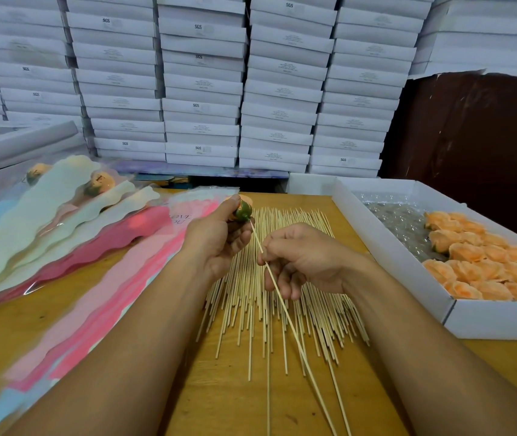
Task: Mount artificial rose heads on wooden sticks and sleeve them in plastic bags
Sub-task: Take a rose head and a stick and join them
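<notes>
Mounting step. Your left hand (219,237) curls round a peach fabric rose head with a green calyx (242,210), thumb laid along its upper side, calyx turned towards you. Your right hand (298,256) pinches a thin pale wooden stick (285,309) between thumb and forefinger near its upper end, the other fingers loosely curled below. The stick's tip meets the underside of the calyx; whether it has entered cannot be told. Its long tail runs down towards you.

Judged next move: push the stick straight along the calyx axis while the left hand braces the head; a skewed push would probably bend the stick or miss the centre. Sleeving has not begun on this flower.

Places, taken from the rose head:
- just below and towards you, the fanned heap of loose wooden sticks (282,294) on the brown wooden table (78,309);
- to its left, overlapping clear and pink plastic sleeve bags (119,278), farther left holding finished roses (98,184);
- well to its right, a white cardboard tray (386,247) of peach rose heads (483,265);
- behind, stacked white boxes (200,83).
</notes>
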A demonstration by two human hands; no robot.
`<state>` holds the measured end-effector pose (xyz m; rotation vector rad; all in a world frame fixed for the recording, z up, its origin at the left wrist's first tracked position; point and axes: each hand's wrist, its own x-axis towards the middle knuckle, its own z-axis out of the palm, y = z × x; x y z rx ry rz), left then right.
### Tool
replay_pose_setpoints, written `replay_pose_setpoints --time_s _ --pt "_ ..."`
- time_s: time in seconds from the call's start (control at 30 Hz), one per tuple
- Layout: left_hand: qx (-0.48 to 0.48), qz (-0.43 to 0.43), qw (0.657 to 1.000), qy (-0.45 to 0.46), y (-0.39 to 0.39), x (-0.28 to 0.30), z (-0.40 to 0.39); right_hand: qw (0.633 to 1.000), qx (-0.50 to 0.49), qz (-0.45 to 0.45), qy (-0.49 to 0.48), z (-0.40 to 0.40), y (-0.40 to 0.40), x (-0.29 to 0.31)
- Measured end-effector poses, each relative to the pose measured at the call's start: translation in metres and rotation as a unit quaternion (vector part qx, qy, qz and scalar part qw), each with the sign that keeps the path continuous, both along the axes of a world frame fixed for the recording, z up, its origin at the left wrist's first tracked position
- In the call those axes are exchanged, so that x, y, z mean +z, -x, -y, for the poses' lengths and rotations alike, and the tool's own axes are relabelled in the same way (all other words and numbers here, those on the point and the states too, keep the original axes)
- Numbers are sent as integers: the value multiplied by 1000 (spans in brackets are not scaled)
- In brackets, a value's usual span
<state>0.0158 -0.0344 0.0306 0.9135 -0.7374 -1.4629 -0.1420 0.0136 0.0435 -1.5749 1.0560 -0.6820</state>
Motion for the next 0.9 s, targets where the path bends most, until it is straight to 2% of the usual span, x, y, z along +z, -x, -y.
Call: replay_pose_setpoints --time_s 0.9 --pt "2 24 1000 4 0 0 -2 1000 -6 -3 6 1 1 -1"
